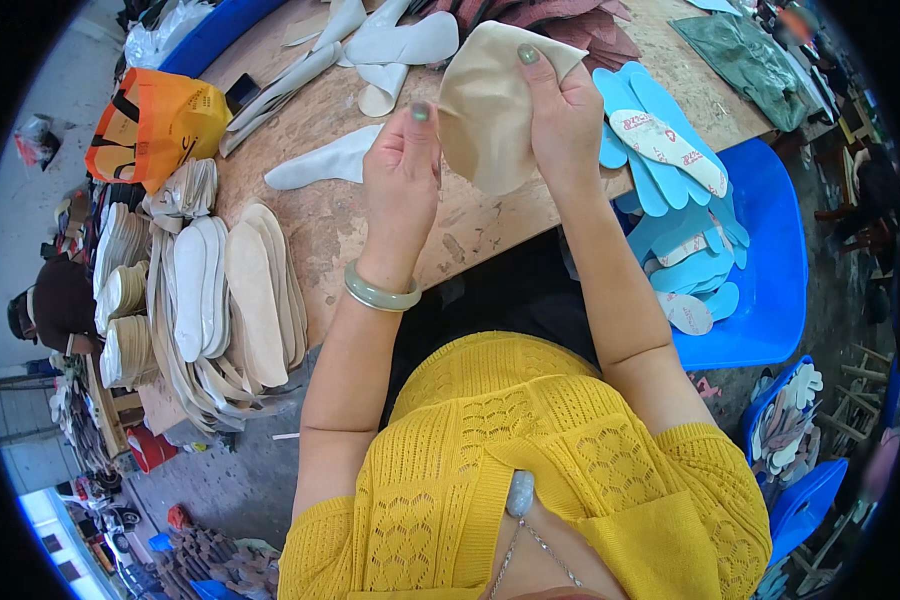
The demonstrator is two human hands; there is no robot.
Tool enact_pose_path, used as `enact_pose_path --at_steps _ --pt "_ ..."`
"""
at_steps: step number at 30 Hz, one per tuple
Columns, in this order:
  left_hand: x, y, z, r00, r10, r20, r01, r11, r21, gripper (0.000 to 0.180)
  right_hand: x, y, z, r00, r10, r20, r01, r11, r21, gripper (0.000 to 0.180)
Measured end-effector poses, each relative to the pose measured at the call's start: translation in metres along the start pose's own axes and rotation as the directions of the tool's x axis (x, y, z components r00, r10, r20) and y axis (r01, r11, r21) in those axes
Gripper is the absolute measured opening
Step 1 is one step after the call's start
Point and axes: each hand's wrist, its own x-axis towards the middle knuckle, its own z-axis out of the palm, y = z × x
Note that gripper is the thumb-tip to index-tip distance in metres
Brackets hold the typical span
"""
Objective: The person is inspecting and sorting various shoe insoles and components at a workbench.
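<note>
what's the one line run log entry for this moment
left hand: pinching beige insole piece | right hand: gripping its top edge | piece: held above wooden table | blue insoles: right

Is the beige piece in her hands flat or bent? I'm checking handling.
Bent: the beige piece curves between the left hand and right hand, above the table.

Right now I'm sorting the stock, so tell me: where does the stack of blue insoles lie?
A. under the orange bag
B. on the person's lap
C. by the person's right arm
C: the blue insoles spill beside the right hand, over a blue bin.
</note>
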Motion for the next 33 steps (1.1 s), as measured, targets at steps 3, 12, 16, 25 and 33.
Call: enact_pose_path --at_steps 3,12,16,25,33 --pt "0.008 -0.007 0.002 0.994 0.107 0.033 -0.108 0.993 0.055 0.033 -0.002 0.002 0.0 1.0 0.016 -0.007 -0.016 0.999 0.049 0.027" --pt "0.006 -0.008 0.018 0.97 0.227 -0.087 -0.218 0.97 0.103 0.03 0.0 0.005 0.0 0.998 0.05 -0.048 -0.044 0.992 0.118 0.026" --pt "0.002 -0.009 0.01 0.977 0.17 -0.127 -0.151 0.978 0.147 0.031 0.003 0.008 -0.009 0.983 0.16 -0.091 -0.13 0.952 0.276 0.024" --pt "0.026 0.029 -0.018 0.89 0.411 0.196 -0.455 0.796 0.399 0.028 0.012 -0.038 -0.077 0.914 0.383 0.134 -0.335 0.898 -0.284 0.027" --pt "0.025 0.078 -0.011 0.727 0.394 0.562 -0.674 0.565 0.476 0.019 0.036 -0.055 -0.013 0.614 -0.281 0.738 0.473 0.879 -0.059 0.036"
